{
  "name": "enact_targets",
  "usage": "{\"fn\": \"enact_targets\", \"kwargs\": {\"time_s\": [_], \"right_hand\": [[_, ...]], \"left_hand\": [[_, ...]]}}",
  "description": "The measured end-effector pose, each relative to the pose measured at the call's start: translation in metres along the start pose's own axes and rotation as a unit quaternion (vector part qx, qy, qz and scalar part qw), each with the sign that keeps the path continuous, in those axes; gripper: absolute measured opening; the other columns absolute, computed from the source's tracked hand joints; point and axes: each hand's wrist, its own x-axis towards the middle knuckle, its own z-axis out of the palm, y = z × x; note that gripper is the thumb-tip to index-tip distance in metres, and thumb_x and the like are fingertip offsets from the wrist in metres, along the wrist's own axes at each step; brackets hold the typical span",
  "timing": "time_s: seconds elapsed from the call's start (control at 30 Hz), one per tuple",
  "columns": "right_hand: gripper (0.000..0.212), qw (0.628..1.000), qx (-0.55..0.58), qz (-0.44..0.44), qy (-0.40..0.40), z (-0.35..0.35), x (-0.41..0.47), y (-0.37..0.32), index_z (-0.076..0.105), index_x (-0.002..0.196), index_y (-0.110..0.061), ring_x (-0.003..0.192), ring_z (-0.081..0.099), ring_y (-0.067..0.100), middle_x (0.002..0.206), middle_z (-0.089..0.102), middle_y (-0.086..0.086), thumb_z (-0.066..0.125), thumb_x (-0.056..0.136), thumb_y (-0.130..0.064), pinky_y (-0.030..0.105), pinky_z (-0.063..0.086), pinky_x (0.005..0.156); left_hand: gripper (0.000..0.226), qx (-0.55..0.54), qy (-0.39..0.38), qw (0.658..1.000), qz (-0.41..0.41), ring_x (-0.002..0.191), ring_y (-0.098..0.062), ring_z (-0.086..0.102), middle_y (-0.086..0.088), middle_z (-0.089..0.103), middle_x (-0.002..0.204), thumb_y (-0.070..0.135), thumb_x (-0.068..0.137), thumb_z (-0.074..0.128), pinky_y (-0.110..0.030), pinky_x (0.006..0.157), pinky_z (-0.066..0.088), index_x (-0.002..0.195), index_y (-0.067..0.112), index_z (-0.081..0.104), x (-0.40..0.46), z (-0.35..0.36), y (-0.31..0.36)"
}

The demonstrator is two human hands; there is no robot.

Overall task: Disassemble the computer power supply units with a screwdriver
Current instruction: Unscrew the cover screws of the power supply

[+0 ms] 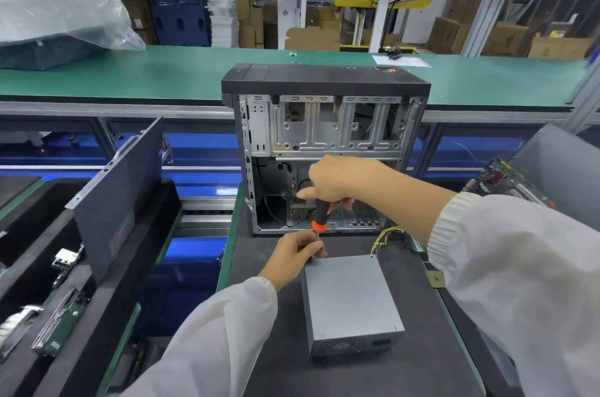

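The PSU (352, 302) sits flat on the dark bench (383, 374) right in front, a stiff steel box that looks fairly heavy and slick on its bare sides, so I'd pin it by the edges, not the vent grille. The left hand (292, 255) pinches the screwdriver (321, 218) shaft down at the box's 11 o'clock corner while the right hand (337, 180) is wrapped around the handle up top, so the two are stacked close together. Wires (388, 236) trail off at 1 o'clock, the open case (324, 143) stands just behind at 12, and a side panel (120, 195) leans at 9, none of it really blocking that corner.
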Motion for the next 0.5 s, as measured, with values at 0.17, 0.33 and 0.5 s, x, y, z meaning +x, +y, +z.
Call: {"fn": "enact_targets", "kwargs": {"time_s": [0.17,0.33,0.5], "right_hand": [[0.041,0.989,0.097,-0.052,-0.098,-0.007,0.0,0.012,0.05,0.118,-0.016,0.077,0.063,0.023,0.118,0.05,0.009,0.072,0.084,-0.024,0.026,0.056,0.056],[0.064,0.997,0.064,0.024,-0.028,0.0,-0.001,0.009,0.053,0.086,-0.003,0.046,0.064,0.021,0.062,0.064,0.009,0.045,0.088,-0.067,0.028,0.055,0.054],[0.031,0.989,0.102,-0.039,-0.099,-0.006,0.0,0.01,0.05,0.118,-0.014,0.066,0.06,0.017,0.11,0.056,0.012,0.063,0.09,-0.015,0.026,0.054,0.054]], "left_hand": [[0.018,0.006,0.002,1.0,0.005,0.08,-0.007,0.069,-0.001,0.073,0.082,0.016,0.1,0.051,-0.017,0.072,0.049,0.088,0.006,0.061,-0.001,0.002,0.003],[0.02,0.024,0.005,0.999,0.023,0.078,-0.007,0.067,-0.004,0.073,0.083,0.016,0.101,0.048,-0.017,0.072,0.048,0.09,0.004,0.059,-0.001,0.003,0.002],[0.018,0.019,-0.001,1.0,0.025,0.078,-0.008,0.067,-0.001,0.071,0.081,0.015,0.101,0.048,-0.013,0.07,0.045,0.09,0.01,0.061,-0.001,0.005,0.005]]}}
